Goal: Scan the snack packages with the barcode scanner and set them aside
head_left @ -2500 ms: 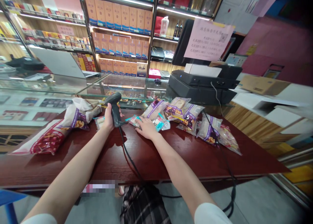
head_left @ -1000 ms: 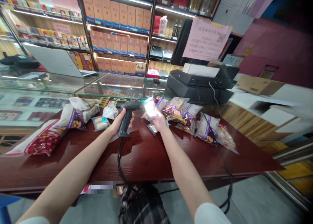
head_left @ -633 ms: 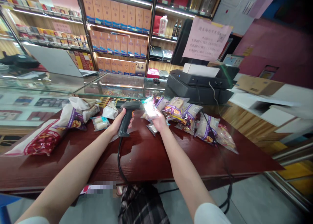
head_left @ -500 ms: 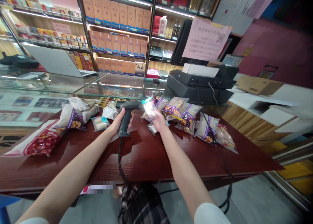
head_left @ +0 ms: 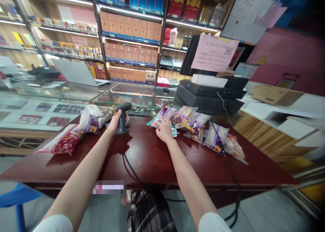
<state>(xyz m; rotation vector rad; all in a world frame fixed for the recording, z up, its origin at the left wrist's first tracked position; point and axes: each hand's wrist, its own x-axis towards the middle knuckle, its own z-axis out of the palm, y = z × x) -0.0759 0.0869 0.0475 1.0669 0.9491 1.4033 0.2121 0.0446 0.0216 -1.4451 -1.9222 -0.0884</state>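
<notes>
My left hand (head_left: 116,122) is wrapped round the grip of a black barcode scanner (head_left: 122,118), held upright above the dark red table. Its head points right and its cable hangs down past the table's front edge. My right hand (head_left: 164,130) rests with its fingers apart on a small clear packet with turquoise edges (head_left: 152,122), beside the purple-printed snack bags. Another small clear packet (head_left: 174,132) shows at the right of this hand. Bags with purple labels (head_left: 198,123) lie to the right. A red and white snack bag (head_left: 64,140) and a white and purple bag (head_left: 90,121) lie to the left.
A glass display counter (head_left: 73,98) borders the table's far side, with a laptop (head_left: 76,73) on it. The black cash drawer (head_left: 203,101) and monitor stand at the back right. A black cable crosses the right-hand bags. A blue stool (head_left: 20,196) is at lower left.
My right hand has lowered the small packet onto the table by the purple bags, and its fingers have spread. The scanner has moved left in my left hand, away from the packet.
</notes>
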